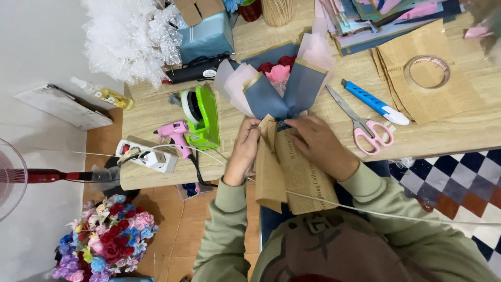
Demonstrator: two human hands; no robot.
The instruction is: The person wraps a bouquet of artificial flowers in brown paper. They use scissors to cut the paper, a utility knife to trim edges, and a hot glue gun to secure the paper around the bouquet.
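Observation:
A bouquet (276,78) lies on the wooden table (459,130), its red and pink flowers wrapped in blue-grey and pale pink paper, heads pointing away from me. Brown printed kraft paper (300,180) covers its stem end near the table's front edge. My left hand (244,149) pinches the left fold of the kraft paper just below the blue wrap. On the right side my right hand (319,146) presses flat on the same paper at the bouquet's neck.
Pink-handled scissors (365,128) and a blue box cutter (373,102) lie right of the bouquet. A green tape dispenser (201,115), pink glue gun (175,136) and power strip (148,155) sit left. A tape roll (428,72) rests on kraft sheets. More flowers (107,237) stand on the floor.

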